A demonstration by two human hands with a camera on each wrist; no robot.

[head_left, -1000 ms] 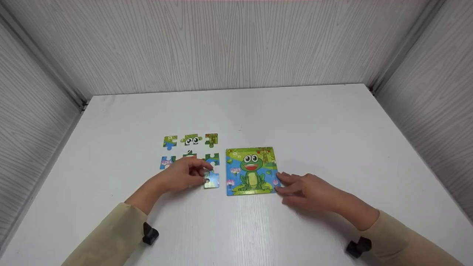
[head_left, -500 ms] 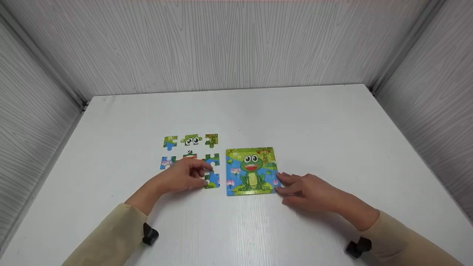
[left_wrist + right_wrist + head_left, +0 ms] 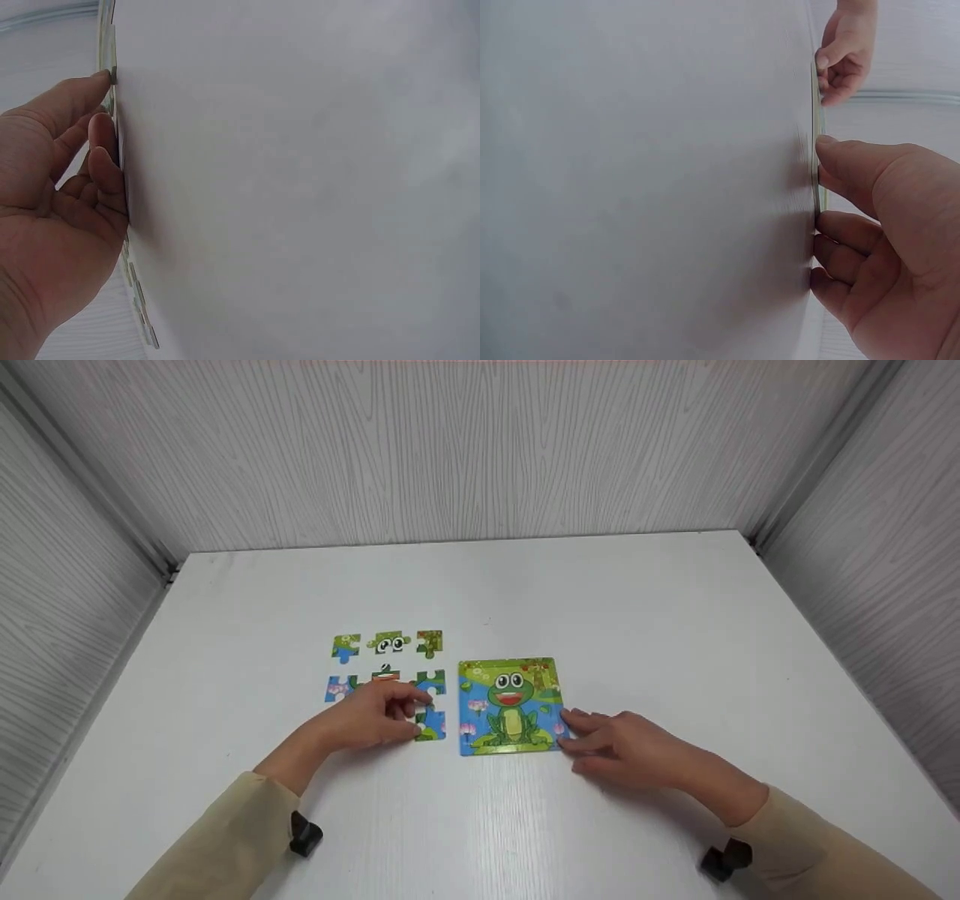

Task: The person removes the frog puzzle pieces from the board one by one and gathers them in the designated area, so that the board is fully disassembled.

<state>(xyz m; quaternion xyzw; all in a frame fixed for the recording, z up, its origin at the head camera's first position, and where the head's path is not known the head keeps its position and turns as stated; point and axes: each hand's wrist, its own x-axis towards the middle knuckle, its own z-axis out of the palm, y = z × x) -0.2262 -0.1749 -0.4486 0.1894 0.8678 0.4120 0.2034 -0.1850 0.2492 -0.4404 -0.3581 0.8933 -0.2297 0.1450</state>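
Note:
Thumb and index finger of my left hand (image 3: 371, 716) pinch the lower right puzzle piece (image 3: 433, 725), blue with green, which lies flat on the white table. More loose frog puzzle pieces (image 3: 388, 644) sit in rows behind and under that hand, which hides part of the lower rows. Beside them lies a square puzzle board (image 3: 512, 709) printed with a green frog. Fingertips of my right hand (image 3: 626, 746) touch the board's lower right edge, the fingers loosely bent. In the left wrist view, my left hand (image 3: 67, 165) shows curled lower fingers resting by the tabletop.
The white table (image 3: 495, 825) reaches back to a grey wood-grain panel (image 3: 465, 450). Similar panels stand at both sides. Each sleeve cuff carries a small black device (image 3: 306, 835).
The puzzle piece at my left fingertips looked shiny and slightly tilted a second ago and now lies flat, its print plain to see. Both hands have hardly moved.

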